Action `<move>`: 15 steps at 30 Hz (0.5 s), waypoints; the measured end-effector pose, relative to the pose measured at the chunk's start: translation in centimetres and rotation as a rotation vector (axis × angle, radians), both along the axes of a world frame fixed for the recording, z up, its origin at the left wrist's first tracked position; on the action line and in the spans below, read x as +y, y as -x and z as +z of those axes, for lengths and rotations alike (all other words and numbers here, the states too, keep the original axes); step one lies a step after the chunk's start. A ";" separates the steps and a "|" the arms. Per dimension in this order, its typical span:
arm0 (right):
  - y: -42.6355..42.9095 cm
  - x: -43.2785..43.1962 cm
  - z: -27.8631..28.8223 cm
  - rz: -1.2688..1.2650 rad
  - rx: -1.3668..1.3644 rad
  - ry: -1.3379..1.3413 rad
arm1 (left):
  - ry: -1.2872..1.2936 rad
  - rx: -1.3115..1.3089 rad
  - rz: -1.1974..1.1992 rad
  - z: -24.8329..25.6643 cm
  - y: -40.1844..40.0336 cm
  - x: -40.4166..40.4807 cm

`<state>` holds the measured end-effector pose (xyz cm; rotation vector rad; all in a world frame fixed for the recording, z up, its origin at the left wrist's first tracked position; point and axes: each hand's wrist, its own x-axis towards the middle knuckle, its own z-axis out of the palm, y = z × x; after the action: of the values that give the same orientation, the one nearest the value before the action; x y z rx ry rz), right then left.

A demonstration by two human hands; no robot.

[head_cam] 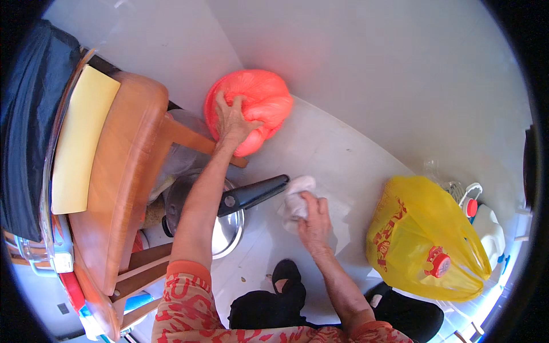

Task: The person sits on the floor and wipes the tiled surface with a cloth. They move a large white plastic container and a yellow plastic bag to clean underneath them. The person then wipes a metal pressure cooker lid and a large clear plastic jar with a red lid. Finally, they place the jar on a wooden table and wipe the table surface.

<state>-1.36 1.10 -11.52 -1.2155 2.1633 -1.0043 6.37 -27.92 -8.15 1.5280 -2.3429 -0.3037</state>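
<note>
My left hand [233,118] reaches forward to a bulging red plastic bag [266,96] in the corner, its fingers and thumb spread and gripping the plastic. What the bag contains is hidden. Crumpled in my right hand [316,225] is a white cloth [299,193], which lies against the pale floor [339,167]. Just left of the cloth, the black handle [255,195] of a metal pan [229,236] sticks out. My left forearm covers part of that pan.
A wooden chair [124,141] stands at the left, with a yellow board [83,141] on it. To the right sits a yellow plastic bag [403,240] with a red-capped container [439,265] inside. Behind it is a white jug [489,231]. Walls meet behind the red bag.
</note>
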 end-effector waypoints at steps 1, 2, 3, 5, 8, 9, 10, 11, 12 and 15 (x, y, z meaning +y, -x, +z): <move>1.0 1.2 0.0 -0.094 -0.082 -0.074 | 0.031 -0.015 0.011 0.7 0.6 0.6; 1.7 2.1 -0.3 -0.099 -0.089 -0.063 | 0.103 0.010 -0.013 0.5 0.8 1.2; 2.3 3.2 -0.8 -0.111 -0.098 -0.051 | 0.192 -0.079 -0.091 0.3 0.8 1.2; 2.6 4.9 -1.6 -0.006 -0.362 -0.130 | 0.366 -0.228 -0.213 -3.0 -1.0 -0.1; 2.3 6.3 -5.2 0.293 -0.489 -0.246 | 0.290 -0.317 -0.197 -4.9 -1.7 -1.6; 2.2 6.6 -4.7 0.291 -0.353 -0.330 | 0.233 -0.327 -0.197 -4.7 -1.7 -1.3; 2.4 6.3 -3.4 0.301 -0.217 -0.398 | 0.193 -0.345 -0.186 -3.5 -1.8 -1.1; 3.1 6.2 -2.4 0.314 -0.081 -0.468 | 0.152 -0.363 -0.171 -3.0 -1.4 -0.7; 3.7 6.2 -1.9 0.237 -0.140 -0.328 | 0.163 -0.364 -0.170 -2.5 -1.2 -0.4; 5.0 6.1 -1.7 0.022 -0.127 -0.122 | 0.186 -0.359 -0.147 -2.3 -0.8 0.3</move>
<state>-6.35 7.20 -13.20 -1.0871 2.0768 -0.9012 7.16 -27.65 -10.46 1.4187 -2.6737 0.1676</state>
